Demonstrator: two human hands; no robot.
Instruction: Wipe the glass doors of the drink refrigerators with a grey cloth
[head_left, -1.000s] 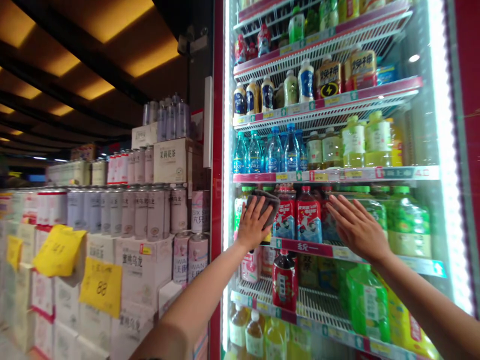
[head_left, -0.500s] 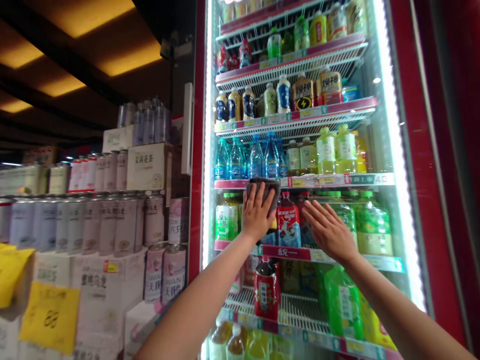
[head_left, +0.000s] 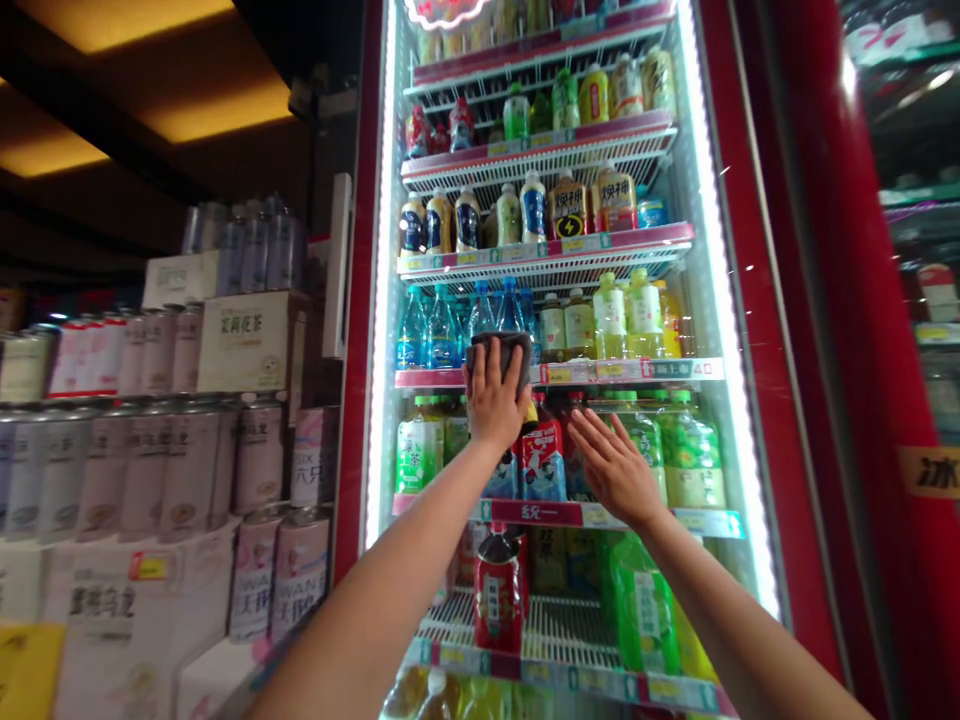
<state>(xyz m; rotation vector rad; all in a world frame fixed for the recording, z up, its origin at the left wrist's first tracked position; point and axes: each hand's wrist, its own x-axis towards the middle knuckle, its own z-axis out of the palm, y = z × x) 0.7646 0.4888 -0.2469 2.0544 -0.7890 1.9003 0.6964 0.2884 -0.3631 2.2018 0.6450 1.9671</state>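
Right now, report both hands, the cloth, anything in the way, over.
Left hand: spread over squarish dark-grey cloth. Right hand: raised flat, holding nothing visible. Labelled drink bottles behind; no obstruction seen.

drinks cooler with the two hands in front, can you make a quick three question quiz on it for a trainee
1. What lies under the palm of the left hand?
2. True or false: the right hand is curled into a fist.
3. Fill in the gap: in the picture, the silver-topped cans stand to the ____ of the drinks cooler.

Key:
1. A dark cloth.
2. False; its fingers are stretched out.
3. Left.
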